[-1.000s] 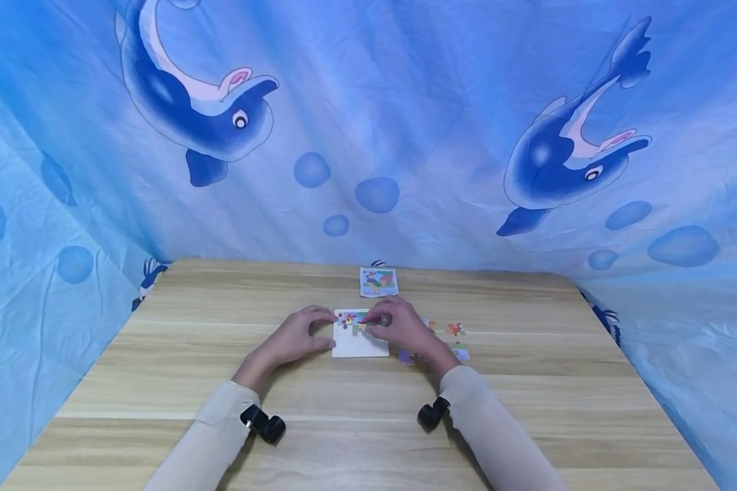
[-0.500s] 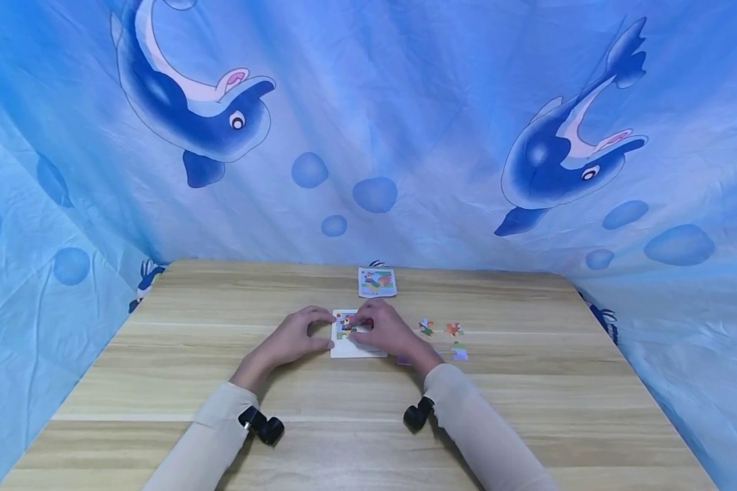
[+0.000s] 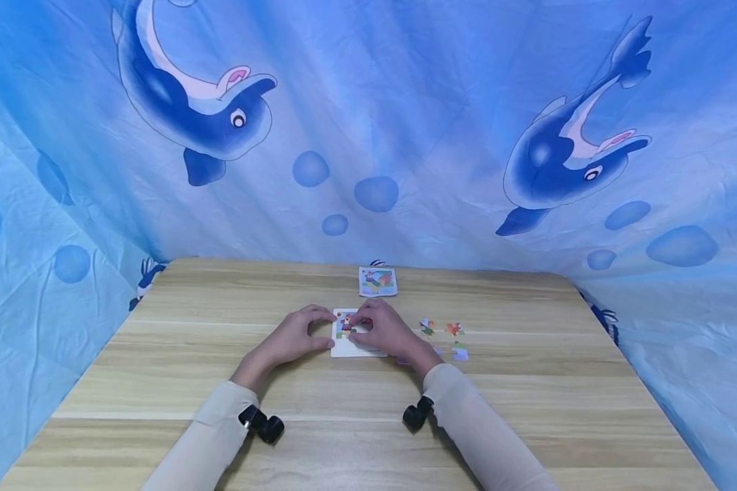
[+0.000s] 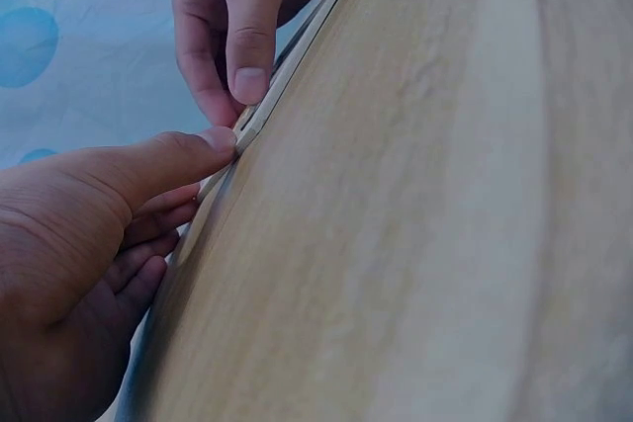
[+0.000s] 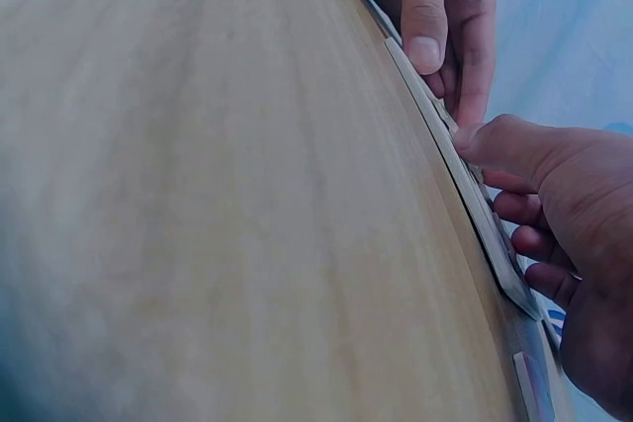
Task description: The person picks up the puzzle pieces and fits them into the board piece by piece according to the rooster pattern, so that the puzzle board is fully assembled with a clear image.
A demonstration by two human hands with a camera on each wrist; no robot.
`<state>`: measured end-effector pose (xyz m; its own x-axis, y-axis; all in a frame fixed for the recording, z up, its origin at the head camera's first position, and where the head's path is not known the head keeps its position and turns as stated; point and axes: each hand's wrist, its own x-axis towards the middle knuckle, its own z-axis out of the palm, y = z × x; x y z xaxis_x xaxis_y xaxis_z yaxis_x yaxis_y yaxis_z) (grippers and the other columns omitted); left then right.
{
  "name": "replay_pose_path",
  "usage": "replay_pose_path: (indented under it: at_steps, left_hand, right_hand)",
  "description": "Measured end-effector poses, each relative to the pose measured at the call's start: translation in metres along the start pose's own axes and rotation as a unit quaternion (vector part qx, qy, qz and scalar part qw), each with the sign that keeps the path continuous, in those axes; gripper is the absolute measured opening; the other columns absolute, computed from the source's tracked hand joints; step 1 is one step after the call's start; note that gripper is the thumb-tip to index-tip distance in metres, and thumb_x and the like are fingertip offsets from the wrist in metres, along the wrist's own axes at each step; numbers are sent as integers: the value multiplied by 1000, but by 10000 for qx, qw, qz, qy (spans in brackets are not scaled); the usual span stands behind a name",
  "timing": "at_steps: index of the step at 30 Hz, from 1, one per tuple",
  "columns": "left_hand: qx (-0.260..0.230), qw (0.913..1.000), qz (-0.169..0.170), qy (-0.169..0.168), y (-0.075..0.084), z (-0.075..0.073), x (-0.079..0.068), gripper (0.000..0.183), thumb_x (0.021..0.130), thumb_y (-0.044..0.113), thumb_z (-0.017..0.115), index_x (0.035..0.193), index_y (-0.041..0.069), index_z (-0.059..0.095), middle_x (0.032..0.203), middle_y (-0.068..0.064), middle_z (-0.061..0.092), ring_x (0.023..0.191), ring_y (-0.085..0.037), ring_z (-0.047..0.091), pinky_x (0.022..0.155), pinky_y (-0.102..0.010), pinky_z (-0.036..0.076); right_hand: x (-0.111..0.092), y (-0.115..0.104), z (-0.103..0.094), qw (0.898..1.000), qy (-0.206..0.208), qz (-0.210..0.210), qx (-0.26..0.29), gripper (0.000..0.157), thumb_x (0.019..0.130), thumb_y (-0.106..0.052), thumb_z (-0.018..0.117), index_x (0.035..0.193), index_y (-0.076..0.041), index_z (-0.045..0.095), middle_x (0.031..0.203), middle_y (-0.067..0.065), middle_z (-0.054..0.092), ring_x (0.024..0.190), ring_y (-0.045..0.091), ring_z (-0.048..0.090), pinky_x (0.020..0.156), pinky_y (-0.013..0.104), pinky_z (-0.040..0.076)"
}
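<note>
A white puzzle board (image 3: 351,350) lies on the table, with a few colourful jigsaw pieces in its upper left part. My left hand (image 3: 291,335) holds the board's left edge, index finger near the upper corner and thumb near the lower one. Over the board's right part, my right hand (image 3: 388,330) pinches a small puzzle piece (image 3: 351,327) down among the others, mostly hidden by the fingers. In the right wrist view, the right thumb (image 5: 490,143) is right at the board's surface. The left wrist view shows the left thumb (image 4: 188,157) against the board's edge.
Several loose puzzle pieces (image 3: 455,329) lie right of the board, some partly behind the right wrist. A picture card (image 3: 377,281) with a colourful bird lies behind the board. The wooden table (image 3: 356,423) ends at a blue dolphin curtain (image 3: 442,136).
My right hand has moved left across the board, bringing the piece to the placed ones, and stayed there over the last half second. My left hand has kept its place.
</note>
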<state>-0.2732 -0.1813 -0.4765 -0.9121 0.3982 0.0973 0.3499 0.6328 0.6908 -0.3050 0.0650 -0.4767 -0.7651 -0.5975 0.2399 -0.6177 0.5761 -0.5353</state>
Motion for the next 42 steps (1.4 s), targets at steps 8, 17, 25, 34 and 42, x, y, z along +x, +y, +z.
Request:
replay_pose_path:
  at_steps: [8, 17, 25, 34, 42]
  left_hand:
    - [1, 10000, -4, -5, 1, -1, 0, 48, 88, 26, 81, 132, 13, 69, 144, -10, 60, 140, -37, 52, 120, -59, 38]
    - [77, 10000, -1, -1, -1, -2, 0, 47, 88, 26, 82, 132, 13, 69, 142, -10, 61, 138, -36, 54, 119, -58, 40]
    - [77, 10000, 61, 8, 0, -1, 0, 48, 88, 27, 82, 131, 13, 70, 141, -8, 62, 138, -34, 54, 120, -56, 40]
    - [86, 9999, 90, 35, -1, 0, 0, 47, 89, 27, 81, 132, 14, 69, 142, -8, 62, 139, -34, 54, 119, -58, 40]
    - [26, 10000, 80, 38, -2, 1, 0, 46, 88, 27, 81, 131, 15, 69, 142, -8, 62, 138, -34, 54, 119, -57, 40]
  right_hand:
    - [-1, -1, 0, 10000, 0, -16, 81, 17, 90, -24, 81, 105, -15, 81, 105, 1, 68, 102, 17, 56, 88, 37, 52]
    - [0, -3, 0, 9992, 49, 121, 381, 20, 91, -22, 81, 109, -14, 81, 108, 1, 68, 103, 18, 57, 87, 33, 53]
    - [5, -6, 9, 9990, 139, -323, 277, 15, 90, -19, 81, 104, -13, 81, 107, 3, 70, 105, 18, 59, 91, 34, 51]
    - [7, -8, 14, 9985, 310, -448, 2, 12, 88, -18, 82, 99, -14, 82, 104, 3, 72, 104, 20, 60, 95, 39, 50]
    - [6, -10, 12, 9995, 198, -246, 19, 13, 89, -20, 81, 102, -16, 82, 105, 2, 72, 106, 19, 59, 97, 40, 48]
